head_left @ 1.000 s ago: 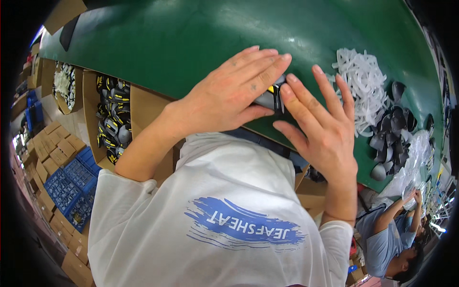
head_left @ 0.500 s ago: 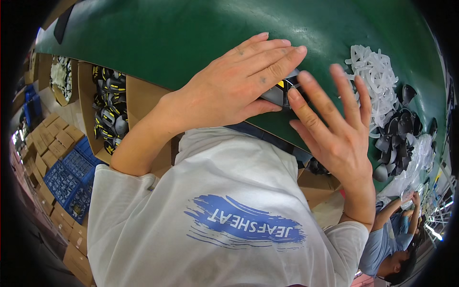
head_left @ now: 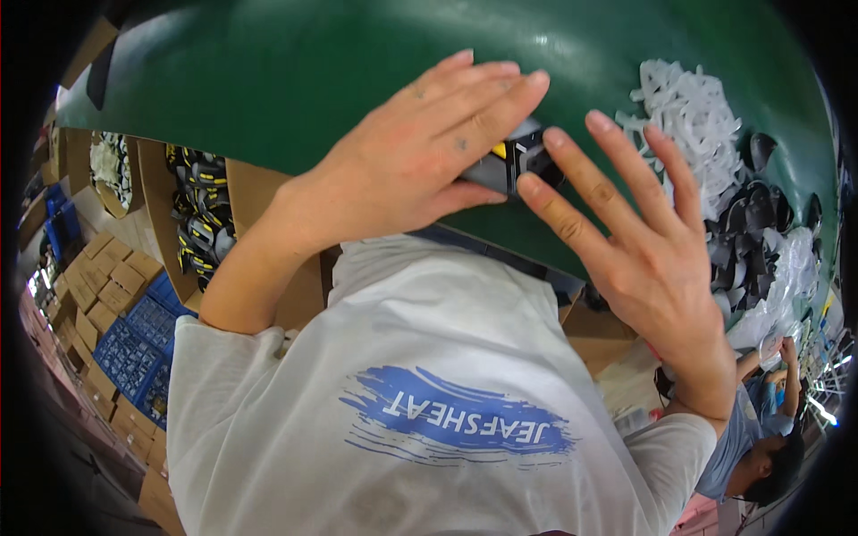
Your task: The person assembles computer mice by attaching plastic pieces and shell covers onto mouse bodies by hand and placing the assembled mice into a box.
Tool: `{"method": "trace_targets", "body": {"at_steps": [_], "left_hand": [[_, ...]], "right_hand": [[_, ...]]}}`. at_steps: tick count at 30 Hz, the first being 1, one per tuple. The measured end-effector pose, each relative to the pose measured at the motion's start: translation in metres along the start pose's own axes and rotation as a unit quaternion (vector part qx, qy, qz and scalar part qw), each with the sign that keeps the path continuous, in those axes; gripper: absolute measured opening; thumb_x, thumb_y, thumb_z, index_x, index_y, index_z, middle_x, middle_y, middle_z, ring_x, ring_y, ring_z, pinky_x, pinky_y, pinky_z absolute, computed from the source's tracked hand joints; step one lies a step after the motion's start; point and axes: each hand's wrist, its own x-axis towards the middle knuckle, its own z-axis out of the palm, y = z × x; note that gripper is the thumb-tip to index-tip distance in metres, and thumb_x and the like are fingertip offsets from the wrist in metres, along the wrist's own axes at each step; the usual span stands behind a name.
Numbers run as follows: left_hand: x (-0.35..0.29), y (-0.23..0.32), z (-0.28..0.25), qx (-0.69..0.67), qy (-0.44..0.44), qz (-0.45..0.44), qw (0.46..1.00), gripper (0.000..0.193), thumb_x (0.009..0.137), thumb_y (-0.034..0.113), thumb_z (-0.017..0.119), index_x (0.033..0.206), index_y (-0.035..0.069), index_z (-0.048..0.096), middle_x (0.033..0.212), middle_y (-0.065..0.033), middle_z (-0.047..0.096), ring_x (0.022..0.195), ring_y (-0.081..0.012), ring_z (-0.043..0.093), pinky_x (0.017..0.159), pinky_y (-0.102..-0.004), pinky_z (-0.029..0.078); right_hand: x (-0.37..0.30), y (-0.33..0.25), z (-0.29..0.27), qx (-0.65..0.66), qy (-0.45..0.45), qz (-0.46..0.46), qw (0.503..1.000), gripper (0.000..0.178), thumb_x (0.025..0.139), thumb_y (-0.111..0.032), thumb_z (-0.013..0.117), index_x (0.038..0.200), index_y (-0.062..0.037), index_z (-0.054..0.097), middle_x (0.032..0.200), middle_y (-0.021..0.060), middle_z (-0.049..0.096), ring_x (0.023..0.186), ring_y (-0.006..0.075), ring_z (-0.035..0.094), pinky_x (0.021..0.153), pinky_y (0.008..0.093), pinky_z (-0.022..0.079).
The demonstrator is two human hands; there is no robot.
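Note:
My left hand [head_left: 411, 147] is wrapped over a small grey, black and yellow plastic part [head_left: 529, 154] above the green table. Its palm and fingers hide most of this part, so its exact kind does not show. Only the part's right end, with black edges and a yellow patch, sticks out past the thumb and index finger. My right hand [head_left: 639, 241] is spread beside that end, fingers apart and holding nothing. Its index and thumb tips lie close to the part; whether they touch it, I cannot tell.
Clear white plastic pieces [head_left: 686, 125] lie heaped on the green table [head_left: 295, 80] at right, with black curved pieces [head_left: 751, 232] and a clear plastic bag [head_left: 786, 277] nearer. A cardboard box [head_left: 264, 192] of black-and-yellow parts stands left. Another person [head_left: 751, 447] is at lower right.
Both hands have drawn slightly apart. My left hand has shifted left with the part, and my right fingers have moved off its end, so more of it shows.

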Motion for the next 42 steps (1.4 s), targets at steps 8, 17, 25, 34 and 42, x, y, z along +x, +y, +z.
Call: {"method": "trace_targets", "body": {"at_steps": [8,17,25,34,42], "left_hand": [[0.009,0.001,-0.002,0.016,-0.005,0.003,1.000,0.106,0.085,0.025,0.094,0.176,0.002,0.044,0.168,-0.0156,0.063,0.157,-0.0395,0.058,0.134,-0.0630,0.040],[0.009,0.005,-0.002,0.015,-0.029,-0.022,0.999,0.095,0.087,0.014,0.091,0.172,-0.001,0.050,0.171,-0.0214,0.059,0.157,-0.0462,0.056,0.136,-0.0602,0.037],[0.009,0.006,0.002,0.082,-0.005,-0.010,0.997,0.089,0.087,0.016,0.091,0.168,0.003,0.057,0.164,-0.0198,0.062,0.155,-0.0453,0.056,0.131,-0.0569,0.042],[0.009,0.009,0.004,0.106,-0.007,-0.007,0.994,0.092,0.093,0.031,0.091,0.170,0.001,0.052,0.166,-0.0194,0.060,0.156,-0.0461,0.053,0.131,-0.0558,0.041],[-0.007,0.060,-0.003,0.061,0.061,0.108,0.990,0.078,0.102,0.045,0.085,0.159,-0.003,0.063,0.149,-0.0219,0.072,0.145,-0.0480,0.061,0.125,-0.0639,0.045]], "right_hand": [[0.012,0.016,0.001,0.069,0.027,-0.034,0.997,0.049,0.089,-0.013,0.076,0.137,-0.0160,0.085,0.145,0.0165,0.080,0.123,0.0278,0.079,0.122,0.0542,0.054],[-0.019,0.009,0.026,0.083,0.135,0.010,0.987,0.045,0.102,-0.019,0.072,0.146,-0.0175,0.077,0.152,0.0106,0.075,0.128,0.0259,0.076,0.122,0.0522,0.052],[-0.182,0.030,0.017,-0.055,0.253,0.375,0.890,0.038,0.097,-0.018,0.088,0.134,-0.0096,0.082,0.116,0.0067,0.085,0.091,0.0283,0.075,0.085,0.0460,0.054],[-0.211,0.029,0.036,-0.090,0.227,0.463,0.852,0.021,0.099,-0.016,0.085,0.120,-0.0109,0.084,0.110,0.0034,0.082,0.100,0.0278,0.073,0.097,0.0427,0.048],[-0.167,-0.003,0.029,0.630,0.514,0.335,0.476,0.040,0.111,-0.012,0.077,0.146,0.0039,0.065,0.118,0.0041,0.074,0.107,0.0117,0.070,0.100,0.0309,0.056]]}}
